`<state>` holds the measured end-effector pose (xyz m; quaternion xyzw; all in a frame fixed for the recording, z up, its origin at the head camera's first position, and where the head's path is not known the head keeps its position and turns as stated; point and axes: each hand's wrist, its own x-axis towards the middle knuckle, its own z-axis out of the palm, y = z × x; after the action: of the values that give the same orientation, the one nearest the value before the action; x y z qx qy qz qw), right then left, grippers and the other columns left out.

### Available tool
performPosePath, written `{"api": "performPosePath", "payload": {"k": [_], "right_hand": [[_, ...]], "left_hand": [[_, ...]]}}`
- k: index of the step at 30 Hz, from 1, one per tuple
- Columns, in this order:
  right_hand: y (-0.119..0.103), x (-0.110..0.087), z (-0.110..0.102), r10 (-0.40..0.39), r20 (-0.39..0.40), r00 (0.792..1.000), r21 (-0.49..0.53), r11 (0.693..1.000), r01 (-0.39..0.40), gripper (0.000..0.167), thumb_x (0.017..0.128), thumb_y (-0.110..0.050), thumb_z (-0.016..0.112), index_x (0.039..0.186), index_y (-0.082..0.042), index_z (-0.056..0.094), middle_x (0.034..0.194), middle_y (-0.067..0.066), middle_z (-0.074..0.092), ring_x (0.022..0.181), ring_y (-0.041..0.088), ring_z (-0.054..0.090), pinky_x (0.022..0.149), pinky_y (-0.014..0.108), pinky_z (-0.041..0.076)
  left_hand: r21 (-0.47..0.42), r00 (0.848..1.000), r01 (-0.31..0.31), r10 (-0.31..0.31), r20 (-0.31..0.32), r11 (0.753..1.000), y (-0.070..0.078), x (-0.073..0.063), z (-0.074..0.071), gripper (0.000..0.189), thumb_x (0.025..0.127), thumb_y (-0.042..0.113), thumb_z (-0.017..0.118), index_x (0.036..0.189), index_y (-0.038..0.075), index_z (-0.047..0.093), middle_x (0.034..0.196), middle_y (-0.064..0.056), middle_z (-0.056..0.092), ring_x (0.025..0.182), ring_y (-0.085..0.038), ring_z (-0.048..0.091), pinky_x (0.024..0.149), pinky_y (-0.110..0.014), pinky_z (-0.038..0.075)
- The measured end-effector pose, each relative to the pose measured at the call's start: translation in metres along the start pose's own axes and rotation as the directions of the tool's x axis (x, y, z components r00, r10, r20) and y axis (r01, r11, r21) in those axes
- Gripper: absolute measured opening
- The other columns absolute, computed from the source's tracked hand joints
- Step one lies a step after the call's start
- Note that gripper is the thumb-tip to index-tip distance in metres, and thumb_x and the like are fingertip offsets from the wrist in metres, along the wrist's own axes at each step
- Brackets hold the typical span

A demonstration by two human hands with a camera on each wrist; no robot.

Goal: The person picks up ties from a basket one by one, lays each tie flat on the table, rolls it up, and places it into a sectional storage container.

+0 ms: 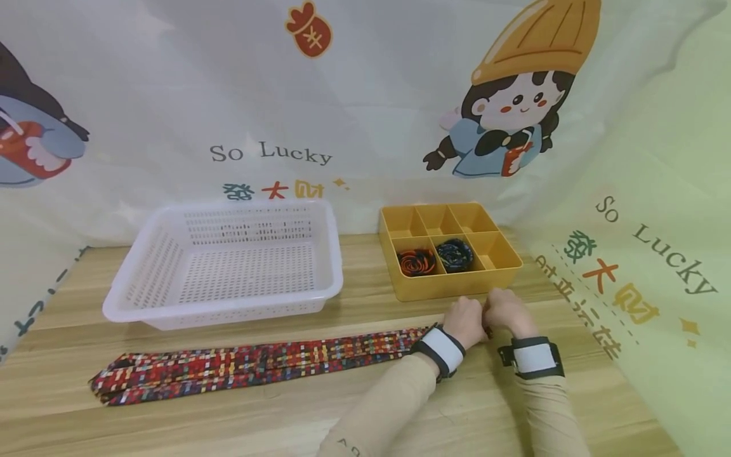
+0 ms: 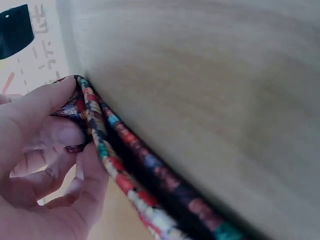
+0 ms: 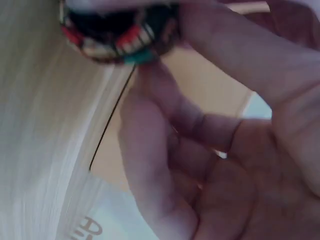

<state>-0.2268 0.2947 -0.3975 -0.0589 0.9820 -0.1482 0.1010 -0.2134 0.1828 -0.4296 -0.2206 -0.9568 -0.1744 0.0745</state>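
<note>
A multicoloured patterned necktie (image 1: 257,362), mostly red, lies folded lengthwise across the table. Its wide end is at the left, and its right end runs up into my two hands. With thumb and fingers my left hand (image 1: 464,322) pinches the small rolled end of the necktie (image 2: 95,117). Close against it, my right hand (image 1: 508,312) holds the same roll between thumb and fingers. The necktie's coil (image 3: 125,42) shows in the right wrist view, partly covered by fingers. In the head view, the hands hide most of the roll.
Just beyond my hands stands a yellow divided box (image 1: 457,284). Its front left compartment holds a rolled orange-and-black necktie (image 1: 417,261), its front middle one a rolled dark blue necktie (image 1: 454,255). A white perforated basket (image 1: 223,312) stands back left. Printed cloth (image 1: 377,127) hangs behind.
</note>
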Motion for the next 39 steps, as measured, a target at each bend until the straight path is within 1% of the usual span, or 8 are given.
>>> {"api": "performPosePath", "payload": {"k": [5,9,16,21,27,31,35,39], "right_hand": [[0.008,-0.003,-0.006,-0.050,0.074,0.996,0.059,0.997,0.045,0.011,0.073,-0.007,0.069,0.077,0.003,0.071,0.071,0.007,0.066,0.066,0.018,0.054,0.057,0.027,0.044],[0.009,-0.003,-0.006,-0.053,0.109,0.993,0.078,0.996,0.044,0.013,0.073,-0.010,0.066,0.077,0.001,0.070,0.069,0.005,0.062,0.065,0.017,0.051,0.057,0.026,0.041],[-0.004,-0.001,0.000,0.014,0.057,0.998,0.051,0.999,-0.017,0.006,0.066,-0.009,0.067,0.062,-0.005,0.064,0.059,-0.001,0.050,0.059,0.015,0.044,0.051,0.024,0.034],[-0.015,0.001,0.003,0.051,0.023,0.998,-0.003,0.999,-0.051,0.020,0.063,-0.005,0.062,0.051,-0.013,0.048,0.054,-0.003,0.039,0.054,0.015,0.039,0.047,0.023,0.027],[-0.014,-0.003,0.002,-0.055,0.047,0.997,0.030,0.998,0.054,0.011,0.073,-0.009,0.072,0.067,-0.001,0.067,0.062,0.003,0.057,0.060,0.017,0.047,0.052,0.024,0.035],[-0.010,-0.005,0.001,-0.116,0.110,0.987,0.067,0.992,0.109,0.014,0.078,-0.013,0.071,0.078,0.002,0.071,0.068,0.004,0.063,0.063,0.015,0.050,0.055,0.024,0.039],[-0.010,-0.004,0.003,-0.093,0.113,0.989,0.072,0.994,0.085,0.012,0.072,-0.013,0.070,0.073,-0.001,0.072,0.065,0.000,0.061,0.062,0.014,0.049,0.054,0.023,0.038],[-0.015,0.000,0.005,-0.029,0.079,0.996,0.073,0.997,0.023,0.012,0.067,-0.011,0.069,0.058,-0.006,0.063,0.053,-0.005,0.047,0.054,0.012,0.042,0.049,0.021,0.030]], "left_hand": [[-0.004,0.999,0.041,-0.041,0.024,0.999,0.000,0.002,-0.002,0.018,0.065,0.026,0.084,0.071,0.014,0.073,0.073,0.001,0.071,0.065,-0.013,0.066,0.051,-0.022,0.049],[0.034,0.993,0.097,-0.099,0.059,0.995,0.001,0.001,0.000,0.018,0.064,0.028,0.085,0.071,0.018,0.071,0.079,0.002,0.072,0.068,-0.013,0.067,0.046,-0.025,0.047],[-0.015,0.985,-0.018,0.020,0.169,1.000,-0.011,0.000,-0.003,0.026,0.063,0.032,0.086,0.076,0.015,0.072,0.078,0.003,0.071,0.070,-0.010,0.064,0.056,-0.022,0.049],[-0.138,0.985,-0.046,0.068,0.161,0.989,-0.019,0.000,-0.006,0.026,0.067,0.031,0.084,0.072,0.011,0.068,0.073,0.001,0.067,0.063,-0.010,0.053,0.051,-0.021,0.040],[-0.199,0.992,-0.014,0.039,0.120,0.980,-0.023,-0.004,-0.005,0.023,0.064,0.026,0.087,0.067,0.010,0.070,0.068,0.001,0.068,0.058,-0.008,0.054,0.051,-0.018,0.041],[-0.153,0.995,-0.007,0.022,0.095,0.988,-0.023,-0.006,-0.003,0.023,0.060,0.026,0.089,0.065,0.012,0.071,0.068,0.002,0.070,0.061,-0.009,0.060,0.052,-0.019,0.045],[-0.133,0.995,-0.004,0.018,0.098,0.991,-0.023,-0.007,-0.004,0.025,0.059,0.026,0.090,0.066,0.012,0.071,0.069,0.002,0.070,0.062,-0.010,0.061,0.051,-0.019,0.045],[-0.160,0.988,-0.053,0.075,0.136,0.986,-0.028,-0.004,-0.007,0.027,0.062,0.029,0.088,0.063,0.012,0.067,0.061,0.005,0.062,0.056,-0.007,0.051,0.049,-0.016,0.037]]}}
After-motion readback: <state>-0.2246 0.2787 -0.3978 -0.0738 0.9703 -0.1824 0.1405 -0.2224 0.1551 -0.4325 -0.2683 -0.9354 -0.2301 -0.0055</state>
